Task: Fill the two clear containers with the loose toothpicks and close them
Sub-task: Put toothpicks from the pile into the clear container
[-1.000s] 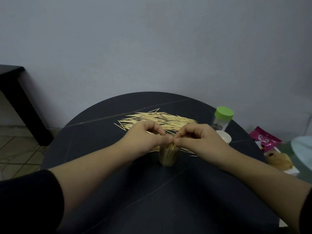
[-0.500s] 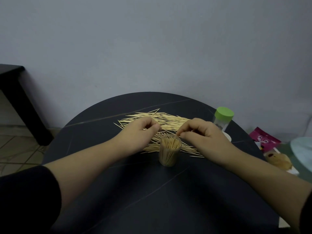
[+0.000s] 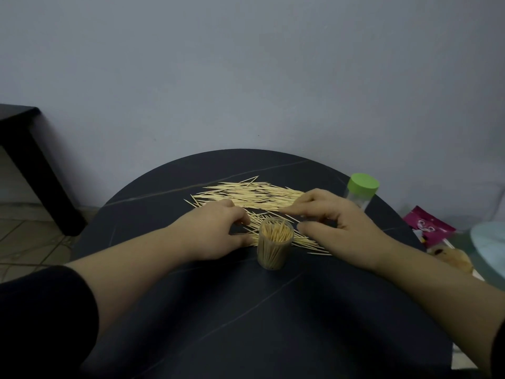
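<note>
The open jar (image 3: 274,250) stands upright near the middle of the table (image 3: 246,310), packed with sticks on end and not yet capped. The loose toothpicks (image 3: 254,194) lie just behind it, away from the person, with their long axes mostly running left to right. A nearer band slants down toward the right, past the jar's base. Both hands flank the jar and reach into this band, about equally near. The left hand (image 3: 218,232) is palm down with its fingers curled over the sticks, though whether it pinches any cannot be told. The right hand (image 3: 336,218) is arched and spread wide, with its forefinger on the sticks and its thumb low beside the jar, seemingly holding nothing. The second jar (image 3: 359,199), under a green lid (image 3: 364,182), stands beyond the right hand.
</note>
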